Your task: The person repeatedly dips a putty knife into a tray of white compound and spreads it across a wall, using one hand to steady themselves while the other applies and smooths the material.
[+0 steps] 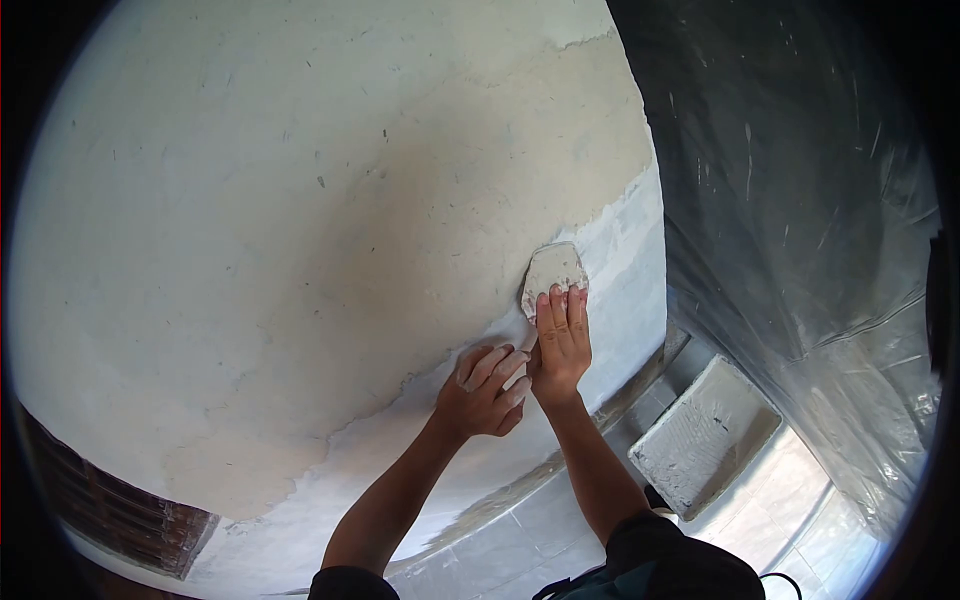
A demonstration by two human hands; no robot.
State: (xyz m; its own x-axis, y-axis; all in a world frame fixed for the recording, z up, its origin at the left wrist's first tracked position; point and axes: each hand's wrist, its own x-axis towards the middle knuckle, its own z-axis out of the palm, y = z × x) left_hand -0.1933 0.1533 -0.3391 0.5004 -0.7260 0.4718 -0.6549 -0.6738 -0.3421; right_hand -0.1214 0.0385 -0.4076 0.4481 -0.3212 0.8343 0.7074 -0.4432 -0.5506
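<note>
My right hand (562,345) presses a flat, rounded, plaster-smeared scraper (556,268) against the wall (380,230). Its fingers lie over the lower part of the scraper, and the thumb is mostly hidden. Close by on the left, my left hand (487,390) rests at the wall surface with loosely bent fingers, slightly apart and whitened with plaster. Nothing shows in that hand, though its palm side is hidden. Between a beige upper area and a whiter, wet-looking band (625,260) runs a ragged edge, right where both hands are.
A rectangular tray (705,440) with white plaster in it sits on the tiled floor (500,545) at lower right. Plastic sheeting (770,180) hangs along the right side. At lower left, a dark wooden grille (110,500) is set into the wall.
</note>
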